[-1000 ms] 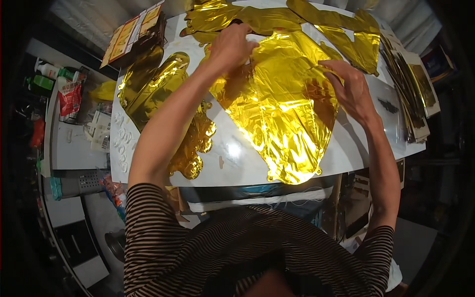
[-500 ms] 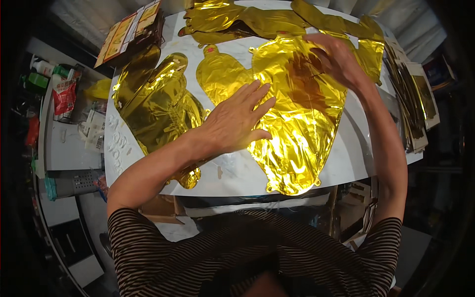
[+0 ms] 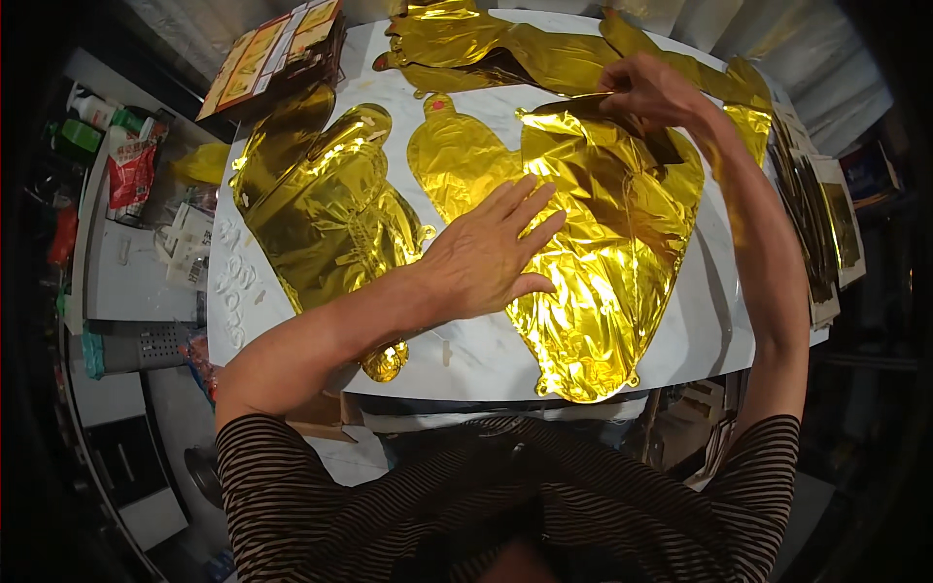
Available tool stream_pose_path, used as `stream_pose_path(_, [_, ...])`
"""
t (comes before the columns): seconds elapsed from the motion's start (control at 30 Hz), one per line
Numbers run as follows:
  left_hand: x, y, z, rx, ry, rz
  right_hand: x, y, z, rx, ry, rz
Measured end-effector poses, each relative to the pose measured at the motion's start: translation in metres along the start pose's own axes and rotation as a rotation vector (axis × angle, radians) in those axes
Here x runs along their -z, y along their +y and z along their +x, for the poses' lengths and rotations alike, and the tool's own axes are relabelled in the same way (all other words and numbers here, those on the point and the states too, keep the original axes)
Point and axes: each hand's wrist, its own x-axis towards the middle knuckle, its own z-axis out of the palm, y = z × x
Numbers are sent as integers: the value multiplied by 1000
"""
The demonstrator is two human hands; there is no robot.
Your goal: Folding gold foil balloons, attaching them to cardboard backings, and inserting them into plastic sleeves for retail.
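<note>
- Gold foil piece (image 3: 593, 316) lies on the white surface (image 3: 476, 364), tabbed end toward 6 o'clock.
- Left hand (image 3: 496, 251) — spread open, palm down, at its 9 o'clock side.
- Right hand (image 3: 653, 89) pinches its 12 o'clock edge.
- Crumpled foil (image 3: 554, 56) — beyond, toward 12.

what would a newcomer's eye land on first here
The large crinkled gold foil in the middle, glaring brightest toward the front edge of the white table. The left grip is spread over its left side; the right grip pinches its far edge. Darker gold foil lies to the left.
</note>
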Motion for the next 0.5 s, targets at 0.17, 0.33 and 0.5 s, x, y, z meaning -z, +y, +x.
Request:
stream_pose_path(0.17, [1, 0, -1, 57, -50, -1, 8, -44, -66, 302, -227, 34])
stream_pose_path(0.33, [3, 1, 1, 8, -22, 15, -9, -47, -60, 81, -409, 193])
stream_pose_path(0.5, [-3, 0, 1, -21, 50, 49, -33, -30, -27, 211, -259, 309])
